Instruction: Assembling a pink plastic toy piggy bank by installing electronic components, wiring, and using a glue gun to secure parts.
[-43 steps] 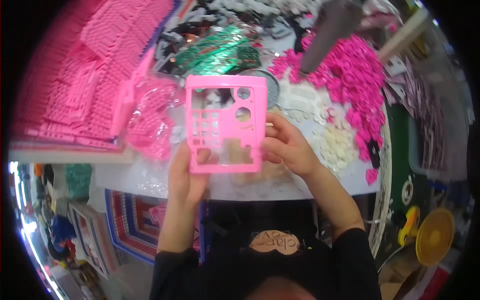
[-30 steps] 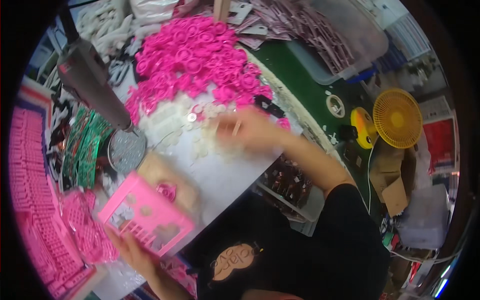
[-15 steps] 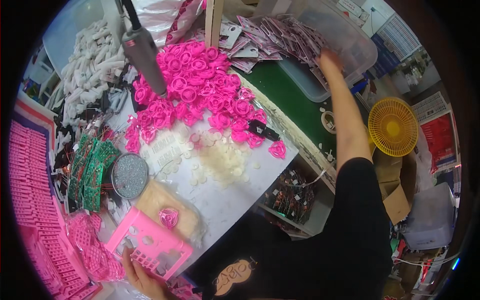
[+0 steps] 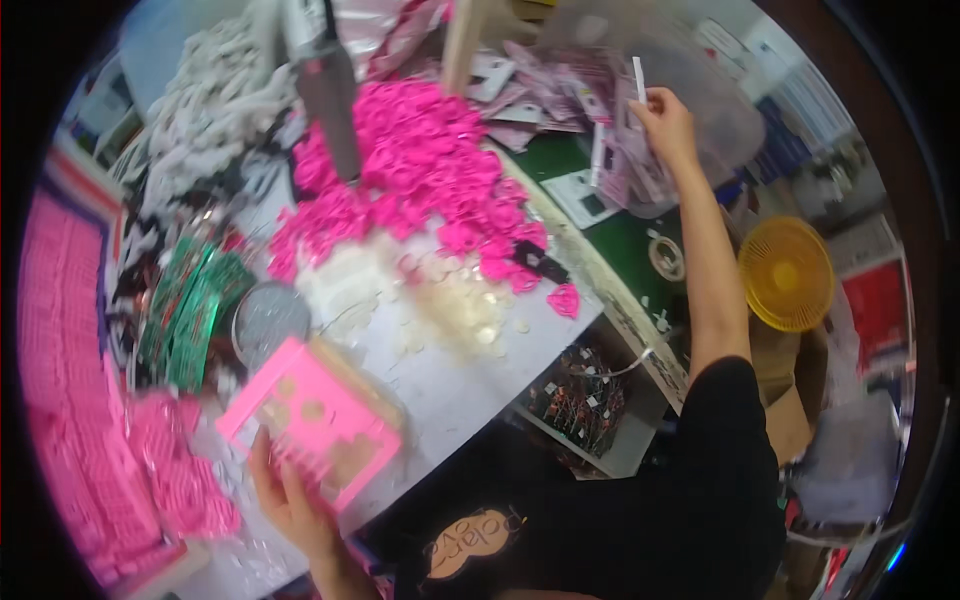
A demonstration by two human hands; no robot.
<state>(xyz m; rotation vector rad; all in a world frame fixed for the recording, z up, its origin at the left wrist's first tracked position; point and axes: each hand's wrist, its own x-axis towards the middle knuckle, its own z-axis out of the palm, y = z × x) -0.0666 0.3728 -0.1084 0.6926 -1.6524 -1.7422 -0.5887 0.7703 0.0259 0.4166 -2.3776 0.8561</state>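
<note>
My left hand grips the lower edge of a pink plastic casing with cut-out holes, held tilted over the near left of the white table. Beneath the casing, a pale bagged stack is mostly covered. Far to the right, my right hand pinches a thin white flat piece, seen nearly edge-on, so its face is hidden. Just below that hand, many pink-and-white printed cards spill from a clear plastic bin. One white card with a dark patch lies on the green surface.
Pink rosette-shaped parts are heaped mid-table beside cream discs. Green circuit boards and a round grey tin sit left. A grey hanging tool comes down over the heap. A yellow fan stands right.
My right hand has come up from the cards with a thin white piece in it. A card now shows on the green surface. The pink casing has shifted up and right. The whole view has moved slightly.
</note>
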